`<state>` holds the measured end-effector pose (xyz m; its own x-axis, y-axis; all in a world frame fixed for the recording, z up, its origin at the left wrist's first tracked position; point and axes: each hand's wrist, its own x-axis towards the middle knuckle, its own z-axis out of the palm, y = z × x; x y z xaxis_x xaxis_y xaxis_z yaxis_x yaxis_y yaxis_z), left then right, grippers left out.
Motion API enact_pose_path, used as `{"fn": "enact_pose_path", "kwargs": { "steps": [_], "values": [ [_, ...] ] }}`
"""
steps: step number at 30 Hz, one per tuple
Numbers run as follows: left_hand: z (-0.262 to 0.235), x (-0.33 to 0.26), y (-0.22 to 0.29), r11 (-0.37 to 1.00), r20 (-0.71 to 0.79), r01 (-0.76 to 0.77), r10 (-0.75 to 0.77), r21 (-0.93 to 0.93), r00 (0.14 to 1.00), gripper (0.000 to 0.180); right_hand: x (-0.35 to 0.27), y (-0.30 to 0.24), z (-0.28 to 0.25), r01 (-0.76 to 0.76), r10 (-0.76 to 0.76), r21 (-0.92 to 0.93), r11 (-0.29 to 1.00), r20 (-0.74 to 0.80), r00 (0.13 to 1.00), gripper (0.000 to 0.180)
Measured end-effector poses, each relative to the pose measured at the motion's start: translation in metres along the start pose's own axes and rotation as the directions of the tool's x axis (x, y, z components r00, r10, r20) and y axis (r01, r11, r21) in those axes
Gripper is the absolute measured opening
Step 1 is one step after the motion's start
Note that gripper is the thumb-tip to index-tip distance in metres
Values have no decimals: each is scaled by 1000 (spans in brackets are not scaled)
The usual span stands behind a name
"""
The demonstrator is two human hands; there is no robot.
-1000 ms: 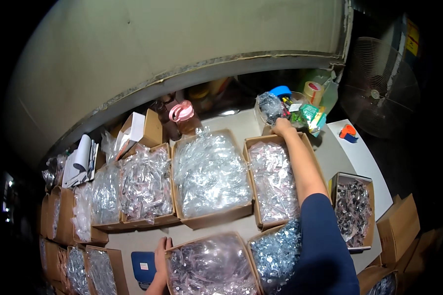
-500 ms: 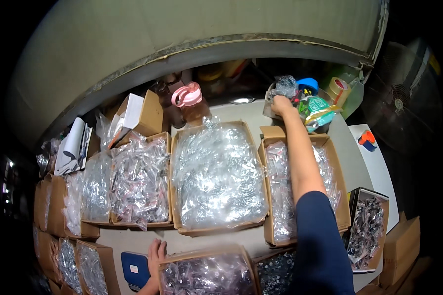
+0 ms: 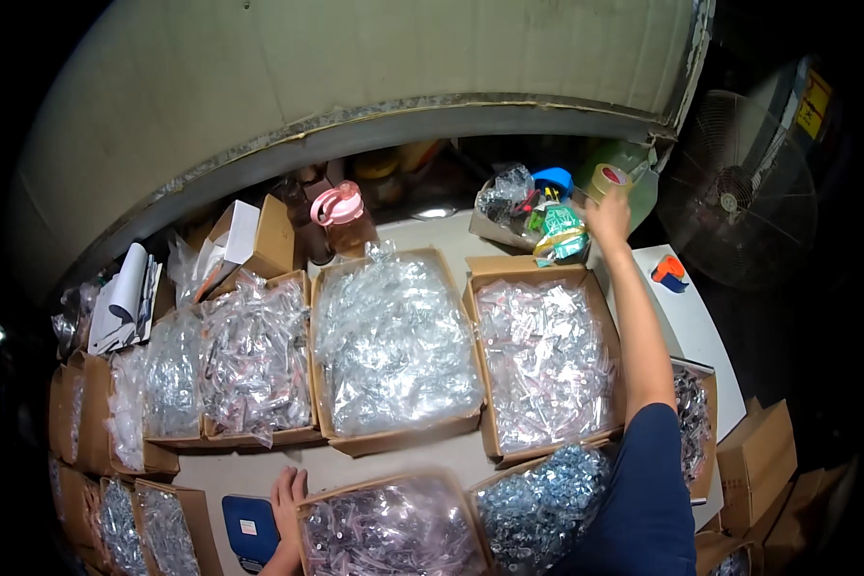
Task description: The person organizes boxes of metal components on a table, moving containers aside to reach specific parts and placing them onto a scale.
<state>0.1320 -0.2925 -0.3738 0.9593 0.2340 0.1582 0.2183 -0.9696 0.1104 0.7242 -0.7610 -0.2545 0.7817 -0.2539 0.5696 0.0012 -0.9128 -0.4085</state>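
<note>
Two hands working: right hand (image 3: 609,213) is now gripping the tape roll (image 3: 609,179) at the far right of the counter (image 3: 451,245), fingers clamped on it. A second ago it was lower, by the clutter pile (image 3: 533,211), so it's reaching further out. Left hand (image 3: 288,494) is resting flat on the counter beside the near carton (image 3: 394,528), fingers spread, holding nothing. Count: three big open cartons of clear bagged parts mid-row, one pink-lidded bottle (image 3: 341,216), one fan (image 3: 739,187).

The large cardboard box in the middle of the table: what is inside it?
The large middle cardboard box is heaped with small clear plastic bags. Their contents are too small to identify, and the box bottom is covered.
</note>
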Motion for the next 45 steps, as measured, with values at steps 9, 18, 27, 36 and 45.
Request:
{"fn": "enact_pose_path", "kwargs": {
  "steps": [9, 18, 27, 36, 45],
  "values": [
    [11, 3, -6, 1000, 63, 18, -17, -11, 998, 50, -4, 101, 132, -109, 5, 240, 965, 399, 917, 45],
    [37, 10, -16, 980, 76, 2, 14, -198, 997, 49, 37, 164, 145, -18, -259, 471, 882, 517, 816, 32],
    [34, -13, -25, 982, 55, 45, -36, -182, 998, 47, -11, 35, 108, -194, -285, 486, 852, 742, 607, 37],
    [65, 6, -38, 974, -72, -119, 107, -192, 992, 49, 27, 60, 126, -123, -65, 451, 884, 379, 923, 42],
    [16, 6, -5, 977, 7, -21, 23, -213, 1000, 44, -81, -81, -12, 369, -164, -121, 922, 741, 651, 58]
  ]
}}
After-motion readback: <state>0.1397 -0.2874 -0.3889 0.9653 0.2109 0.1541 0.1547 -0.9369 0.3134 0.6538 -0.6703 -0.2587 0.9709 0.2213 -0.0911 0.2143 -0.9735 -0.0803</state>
